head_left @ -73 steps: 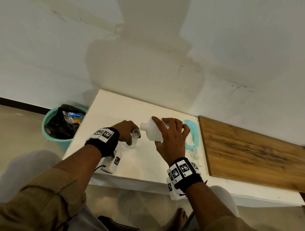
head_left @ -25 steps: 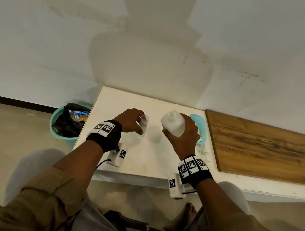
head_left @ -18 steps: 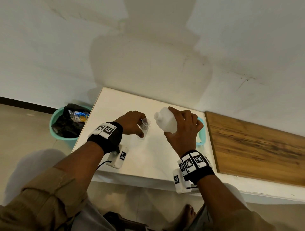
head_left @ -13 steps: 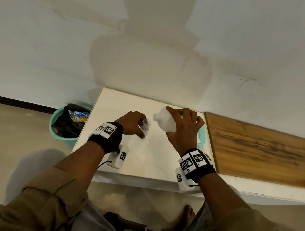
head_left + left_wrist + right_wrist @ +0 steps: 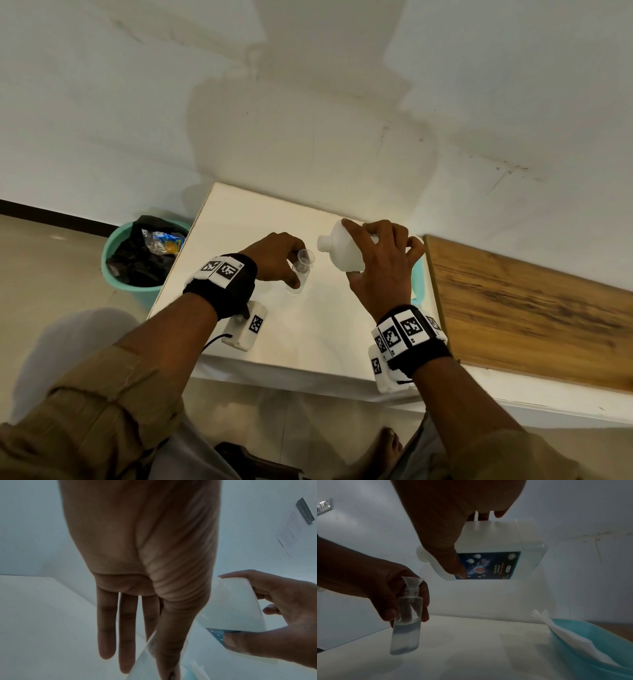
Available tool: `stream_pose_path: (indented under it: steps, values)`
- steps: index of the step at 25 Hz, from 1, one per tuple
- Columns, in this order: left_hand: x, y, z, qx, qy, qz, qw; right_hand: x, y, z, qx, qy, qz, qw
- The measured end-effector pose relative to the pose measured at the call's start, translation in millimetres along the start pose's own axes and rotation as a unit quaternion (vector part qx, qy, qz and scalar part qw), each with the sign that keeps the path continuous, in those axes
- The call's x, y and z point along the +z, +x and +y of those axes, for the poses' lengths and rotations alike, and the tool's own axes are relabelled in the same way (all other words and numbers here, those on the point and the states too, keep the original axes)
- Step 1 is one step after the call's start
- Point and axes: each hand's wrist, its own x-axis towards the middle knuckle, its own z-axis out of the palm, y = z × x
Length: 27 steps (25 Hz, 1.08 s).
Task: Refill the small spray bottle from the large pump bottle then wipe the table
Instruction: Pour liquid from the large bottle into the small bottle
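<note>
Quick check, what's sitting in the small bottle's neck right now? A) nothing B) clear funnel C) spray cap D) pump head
B: the right wrist view shows a clear funnel seated in the neck of the small bottle, which the left hand holds.

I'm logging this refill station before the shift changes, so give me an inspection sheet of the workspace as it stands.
Surface: white table, no spill visible.
Job's things: small spray bottle about half full, clear funnel in its neck; large bottle, pump off, tilted with its open neck near the funnel, no stream seen.
Clutter: teal tray holding white tissue at the table's right edge.
Hands: left hand holds the small spray bottle; right hand grips the large bottle.
Cables: black lead from the left wrist camera.
Surroundings: teal bin with rubbish on the floor at left; wooden board at right; white wall behind.
</note>
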Motion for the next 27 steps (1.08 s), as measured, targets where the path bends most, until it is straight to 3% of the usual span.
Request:
stream_pose_path:
  steps: [27]
  values:
    - [2.9,0.5,-1.7,-0.009,0.018,-0.004,1.000,-3.9,-3.6,-4.4,-0.003,-0.013,-0.020,1.000]
